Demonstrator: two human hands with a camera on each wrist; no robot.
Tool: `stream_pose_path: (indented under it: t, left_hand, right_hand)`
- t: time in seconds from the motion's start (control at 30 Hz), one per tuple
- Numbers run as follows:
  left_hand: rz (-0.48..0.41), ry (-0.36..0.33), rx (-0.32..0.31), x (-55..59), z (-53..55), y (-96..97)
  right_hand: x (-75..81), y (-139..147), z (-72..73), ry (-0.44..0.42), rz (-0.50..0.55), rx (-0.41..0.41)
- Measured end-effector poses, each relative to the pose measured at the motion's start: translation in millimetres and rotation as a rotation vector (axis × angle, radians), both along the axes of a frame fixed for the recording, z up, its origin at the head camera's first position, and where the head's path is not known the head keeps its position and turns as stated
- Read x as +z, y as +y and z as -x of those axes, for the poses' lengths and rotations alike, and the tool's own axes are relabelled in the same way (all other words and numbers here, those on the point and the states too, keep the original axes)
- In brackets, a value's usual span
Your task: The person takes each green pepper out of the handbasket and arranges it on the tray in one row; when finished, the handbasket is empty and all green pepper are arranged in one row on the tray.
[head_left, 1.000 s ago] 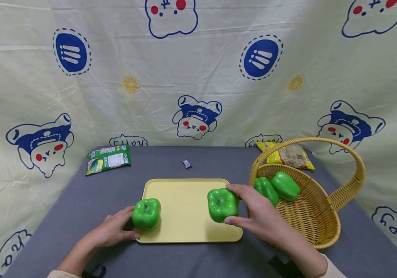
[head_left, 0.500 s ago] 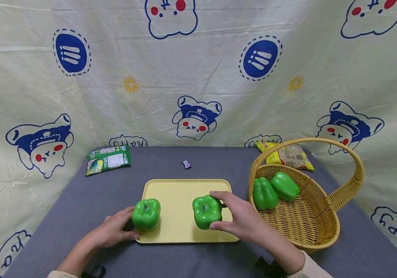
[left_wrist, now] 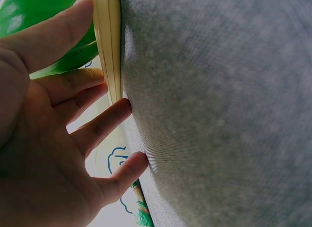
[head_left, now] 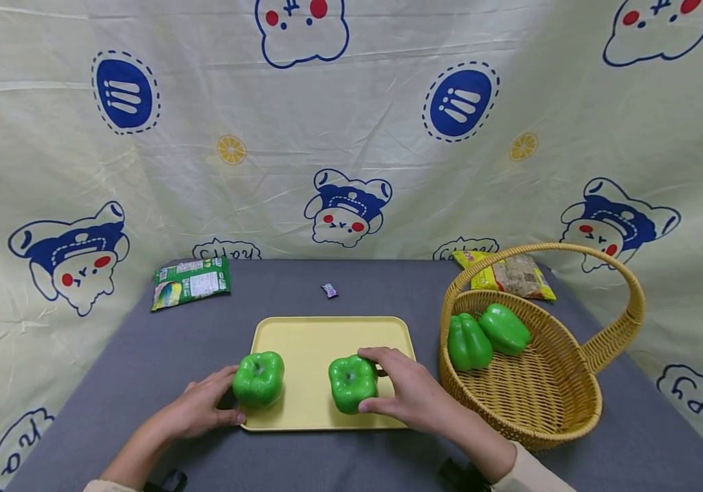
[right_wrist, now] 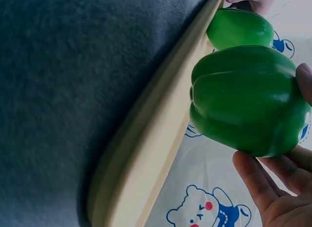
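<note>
My right hand (head_left: pixel 409 391) pinches a green bell pepper (head_left: pixel 352 384) between thumb and fingers, over the right half of a yellow tray (head_left: pixel 320 335). In the right wrist view, that held bell pepper (right_wrist: pixel 243 100) is close over the tray's surface. A second green bell pepper (head_left: pixel 258 379) stands at the tray's left end. Beside it is my left hand (head_left: pixel 200 404), with thumb and fingers spread at the tray's left edge. The left wrist view has the thumb at the tray rim (left_wrist: pixel 108 36) and the lower fingertips (left_wrist: pixel 139 161) on the grey cloth.
A wicker basket (head_left: pixel 542 403) with a tall arched handle stands right of the tray, two green bell peppers (head_left: pixel 469 342) inside. Behind it lies a yellow packet (head_left: pixel 514 277). A green packet (head_left: pixel 191 282) is at the back left, and a small purple wrapped piece (head_left: pixel 329 290) behind the tray.
My right hand has carried its bell pepper leftward and a little nearer, from the tray's right edge to over the tray. The left hand has stayed in place.
</note>
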State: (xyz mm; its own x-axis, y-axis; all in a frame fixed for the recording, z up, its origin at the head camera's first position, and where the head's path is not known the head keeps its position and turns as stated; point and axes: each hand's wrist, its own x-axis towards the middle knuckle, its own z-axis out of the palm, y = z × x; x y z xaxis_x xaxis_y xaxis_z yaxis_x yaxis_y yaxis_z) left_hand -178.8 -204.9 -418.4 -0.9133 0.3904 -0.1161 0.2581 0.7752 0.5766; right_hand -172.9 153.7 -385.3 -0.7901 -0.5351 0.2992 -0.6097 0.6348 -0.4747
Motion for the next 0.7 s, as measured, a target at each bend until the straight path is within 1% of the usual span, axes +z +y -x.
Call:
stream_pose_path:
  t: [0.27,0.43,0.7]
  left_hand:
    - [0.006,0.017,0.000,-1.1,-0.5,0.2]
    - [0.015,0.038,-0.010,-1.4,-0.9,0.2]
    - [0.015,0.025,-0.014,-0.7,-0.6,0.7]
  right_hand:
    - [-7.7,-10,3.2,-0.057,0.044,0.040]
    - [-10.2,-15,4.0,-0.071,0.034,0.041]
    - [-12.0,-23,6.8,-0.087,0.030,0.043]
